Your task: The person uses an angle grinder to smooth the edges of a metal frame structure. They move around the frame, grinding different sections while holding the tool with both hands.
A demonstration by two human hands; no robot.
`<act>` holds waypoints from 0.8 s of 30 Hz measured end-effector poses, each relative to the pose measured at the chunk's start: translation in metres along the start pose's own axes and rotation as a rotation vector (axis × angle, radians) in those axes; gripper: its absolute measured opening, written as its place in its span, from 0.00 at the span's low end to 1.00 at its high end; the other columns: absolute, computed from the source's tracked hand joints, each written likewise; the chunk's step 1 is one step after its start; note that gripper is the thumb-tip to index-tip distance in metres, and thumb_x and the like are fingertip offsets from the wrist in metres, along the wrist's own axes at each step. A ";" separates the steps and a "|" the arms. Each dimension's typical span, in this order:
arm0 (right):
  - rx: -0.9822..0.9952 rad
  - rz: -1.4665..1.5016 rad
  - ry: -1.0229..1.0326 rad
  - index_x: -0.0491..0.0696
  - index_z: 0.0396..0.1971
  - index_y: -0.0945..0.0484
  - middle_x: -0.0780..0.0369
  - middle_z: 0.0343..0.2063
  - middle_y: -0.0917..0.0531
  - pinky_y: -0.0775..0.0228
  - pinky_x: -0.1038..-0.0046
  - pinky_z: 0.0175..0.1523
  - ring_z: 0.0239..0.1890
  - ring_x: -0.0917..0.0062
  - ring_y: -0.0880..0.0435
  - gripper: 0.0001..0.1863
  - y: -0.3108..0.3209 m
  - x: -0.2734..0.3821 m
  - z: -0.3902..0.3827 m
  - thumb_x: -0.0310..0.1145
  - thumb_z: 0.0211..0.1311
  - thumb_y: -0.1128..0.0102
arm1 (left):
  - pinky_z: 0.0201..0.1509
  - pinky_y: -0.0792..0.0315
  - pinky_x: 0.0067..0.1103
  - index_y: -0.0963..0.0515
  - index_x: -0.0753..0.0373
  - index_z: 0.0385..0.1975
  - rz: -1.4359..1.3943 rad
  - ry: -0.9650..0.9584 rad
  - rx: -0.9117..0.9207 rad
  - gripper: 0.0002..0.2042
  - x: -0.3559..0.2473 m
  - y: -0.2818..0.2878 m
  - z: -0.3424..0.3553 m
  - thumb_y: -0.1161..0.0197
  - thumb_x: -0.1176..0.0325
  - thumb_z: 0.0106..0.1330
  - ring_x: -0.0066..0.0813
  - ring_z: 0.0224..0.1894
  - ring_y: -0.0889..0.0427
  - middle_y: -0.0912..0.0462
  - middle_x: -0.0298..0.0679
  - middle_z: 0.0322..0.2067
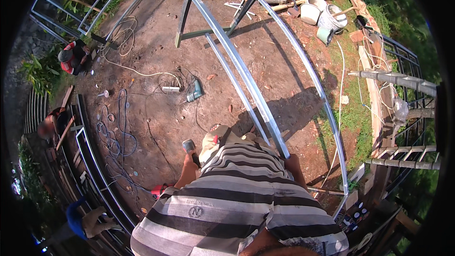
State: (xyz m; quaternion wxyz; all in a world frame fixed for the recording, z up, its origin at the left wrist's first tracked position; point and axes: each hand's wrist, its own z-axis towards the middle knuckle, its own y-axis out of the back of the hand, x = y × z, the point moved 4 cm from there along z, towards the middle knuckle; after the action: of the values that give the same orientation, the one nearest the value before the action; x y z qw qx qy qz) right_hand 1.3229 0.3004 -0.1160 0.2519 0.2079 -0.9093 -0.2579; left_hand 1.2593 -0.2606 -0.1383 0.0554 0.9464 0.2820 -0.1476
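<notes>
A long frame of shiny metal tubing (237,71) spans from the far ground back to my right side. Its nearest tube ends at my right hip, where my right hand (292,162) is closed around it. The fingers are partly hidden by my body. My left arm (186,175) hangs down at my side. Near its lower end is a small grey shape (188,145) beside a dark band, and I cannot make out the fingers there. Close to my left sleeve is a red object (159,190), apparently a power tool, with a cable running off left.
On the dirt lie a teal power drill (194,91), a white power strip (170,88) and a coiled blue hose or cable (113,135). Co-workers crouch or bend at left, one in red (71,58). Buckets (332,18) stand far right, near piled timber. A ladder (403,162) is at right.
</notes>
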 end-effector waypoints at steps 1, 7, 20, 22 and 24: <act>0.013 0.005 0.022 0.37 0.33 0.14 0.48 0.26 0.13 0.21 0.58 0.38 0.32 0.58 0.10 0.29 -0.006 0.011 -0.004 0.52 0.50 0.23 | 0.32 0.25 0.28 0.26 0.61 0.46 0.056 -0.043 0.026 0.17 0.001 0.014 -0.009 0.33 0.71 0.57 0.39 0.29 0.20 0.21 0.45 0.31; 0.022 0.072 0.118 0.41 0.23 0.14 0.58 0.16 0.15 0.22 0.64 0.32 0.20 0.71 0.13 0.27 -0.066 0.026 -0.028 0.55 0.50 0.23 | 0.40 0.26 0.27 0.26 0.61 0.54 0.676 -0.565 0.145 0.24 -0.025 0.090 -0.044 0.34 0.76 0.54 0.40 0.34 0.20 0.21 0.45 0.36; 0.173 -0.052 0.102 0.42 0.28 0.14 0.53 0.22 0.12 0.20 0.62 0.35 0.27 0.64 0.10 0.12 -0.244 0.057 -0.057 0.37 0.51 0.35 | 0.38 0.20 0.30 0.24 0.61 0.45 -0.043 -0.161 -0.144 0.16 -0.126 0.312 0.000 0.31 0.73 0.58 0.42 0.35 0.17 0.21 0.46 0.35; 0.078 -0.087 0.083 0.45 0.28 0.13 0.53 0.24 0.12 0.20 0.60 0.38 0.29 0.62 0.10 0.13 -0.264 0.030 -0.043 0.39 0.50 0.34 | 0.30 0.21 0.29 0.25 0.60 0.41 -0.083 -0.081 -0.158 0.12 -0.164 0.277 0.001 0.31 0.67 0.61 0.41 0.29 0.19 0.23 0.43 0.31; 0.129 -0.080 0.090 0.45 0.29 0.13 0.52 0.26 0.11 0.20 0.57 0.41 0.33 0.58 0.09 0.13 -0.275 0.046 -0.054 0.40 0.51 0.33 | 0.26 0.22 0.29 0.26 0.60 0.39 -0.148 -0.014 -0.265 0.12 -0.163 0.300 -0.011 0.31 0.63 0.63 0.40 0.26 0.21 0.24 0.42 0.29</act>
State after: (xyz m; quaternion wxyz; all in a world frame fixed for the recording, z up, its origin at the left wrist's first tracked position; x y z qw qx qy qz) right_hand 1.3852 0.0424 -0.2181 0.2681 0.2712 -0.9027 -0.1991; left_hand 1.2968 -0.5939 -0.0707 0.1706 0.9064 0.3675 -0.1191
